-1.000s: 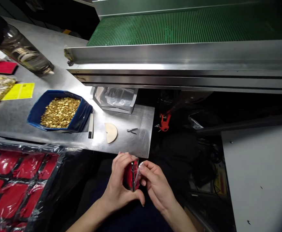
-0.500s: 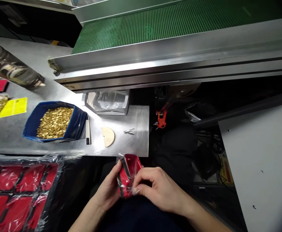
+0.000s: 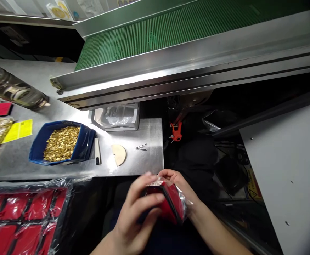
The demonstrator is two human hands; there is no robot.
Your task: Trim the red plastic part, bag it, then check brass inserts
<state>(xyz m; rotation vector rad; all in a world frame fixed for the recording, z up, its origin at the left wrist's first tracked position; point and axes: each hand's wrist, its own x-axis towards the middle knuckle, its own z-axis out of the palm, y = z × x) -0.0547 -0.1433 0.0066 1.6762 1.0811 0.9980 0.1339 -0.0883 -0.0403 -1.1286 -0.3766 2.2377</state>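
Setting: a steel counter [image 3: 133, 166] runs along the left under a green conveyor belt [image 3: 170, 32]; right of the counter's right edge is a dark gap, then a pale grey table [image 3: 290, 148].
Far left, near edge: a tray of red pouches under clear film [image 3: 19, 216] sits just below the counter's front edge.
Counter, left end: a dark bottle [image 3: 13, 90] lies on its side near the back, and a yellow slip [image 3: 18, 130] lies flat before it.
Counter, middle: a blue bin of small gold parts [image 3: 61, 143] stands close to the front edge, with a slim pen-like tool [image 3: 97, 152] touching its right side.
Counter, right end: a pale half-round piece [image 3: 119, 154], small tweezers [image 3: 141, 146] and a clear bag [image 3: 116, 117] at the back.
Left hand [image 3: 137, 212]: fingers curled over the near side of a red pouch in clear wrap [image 3: 170, 203], clamped on it, blurred.
Right hand [image 3: 180, 187]: closed on the far side of the same pouch, fingertips at its top edge.
Pouch position: held in the air in front of the counter's front right corner, over the dark gap, resting on nothing.
Risk, drop: the wrap looks slick; a loosened grip would likely send the pouch down into the dark clutter.
Risk, tear: pulling hard at the film's top edge could split it.
Risk, spill: a left elbow swung wide might nudge the bin off the front edge.
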